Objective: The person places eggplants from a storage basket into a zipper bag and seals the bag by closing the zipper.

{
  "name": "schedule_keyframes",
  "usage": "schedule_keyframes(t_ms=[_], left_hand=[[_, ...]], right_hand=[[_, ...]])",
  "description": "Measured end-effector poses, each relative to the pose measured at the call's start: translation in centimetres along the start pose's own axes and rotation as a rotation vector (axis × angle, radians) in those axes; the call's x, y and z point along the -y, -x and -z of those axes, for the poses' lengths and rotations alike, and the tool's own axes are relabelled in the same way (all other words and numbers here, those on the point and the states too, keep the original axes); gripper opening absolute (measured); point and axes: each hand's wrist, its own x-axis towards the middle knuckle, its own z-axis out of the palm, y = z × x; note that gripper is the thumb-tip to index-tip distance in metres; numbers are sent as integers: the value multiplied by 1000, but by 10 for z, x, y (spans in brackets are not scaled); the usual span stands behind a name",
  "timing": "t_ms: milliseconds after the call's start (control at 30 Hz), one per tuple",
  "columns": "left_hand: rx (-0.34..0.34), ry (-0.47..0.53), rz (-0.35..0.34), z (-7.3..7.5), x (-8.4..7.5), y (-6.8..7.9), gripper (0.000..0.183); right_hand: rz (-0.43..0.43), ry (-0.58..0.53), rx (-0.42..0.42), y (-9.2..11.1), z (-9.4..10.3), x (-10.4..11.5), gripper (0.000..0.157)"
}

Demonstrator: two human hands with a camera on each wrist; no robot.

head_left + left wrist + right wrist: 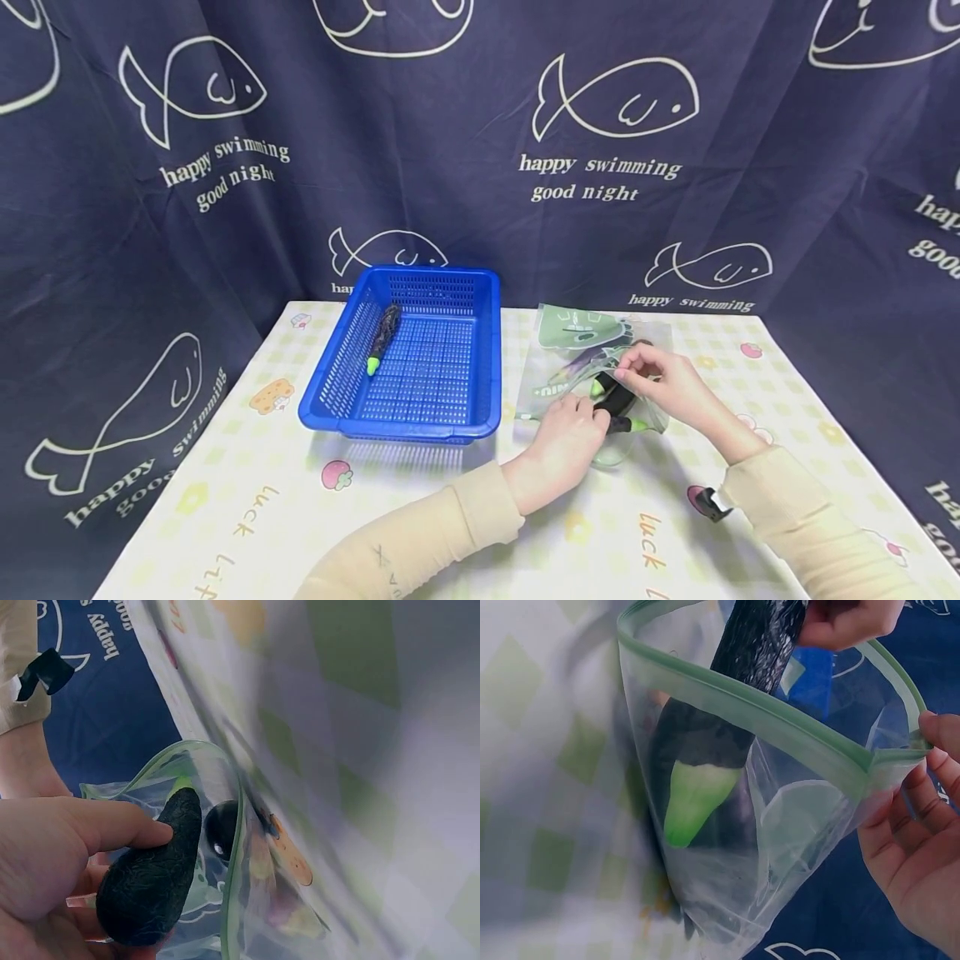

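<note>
My left hand (564,443) grips a dark eggplant (154,881) with a wrinkled skin and a light green stem end. In the right wrist view the green stem (697,799) points down inside a clear zip bag, behind its plastic wall. The thick end remains in the fingers at the bag's mouth. My right hand (667,390) pinches the green rim (735,688) of the bag at one corner, and the mouth gapes. Another dark, glossy eggplant (222,829) lies in the bag, partly hidden by the rim and the held one.
To the left stands a blue perforated basket (408,430) with one eggplant (385,332) along its left side. A flat printed bag (577,327) lies behind the hands. The patterned tablecloth (420,517) covers the table, with a dark fish-print curtain (465,192) at the back.
</note>
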Motion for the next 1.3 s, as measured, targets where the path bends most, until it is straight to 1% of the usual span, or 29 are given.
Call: schedule_keyframes(t_ms=[167,400,633,867,1133,1300], left_hand=[[0,8,7,-6,-3,-2,16],[-27,2,10,-11,-8,-5,14],[-27,30,39,-15,-12,-9,11],[-41,30,35,-21,-15,-16,14],[20,34,41,-25,-19,-19,17],[34,23,48,-27,-19,-18,19]], right_hand=[[1,5,-7,0,-1,2,9],[21,23,-22,0,-4,2,10],[2,16,-6,0,-2,1,8],[-3,-4,1,-2,-2,2,7],[-13,5,7,-2,1,4,7],[-12,2,16,-1,1,2,6]])
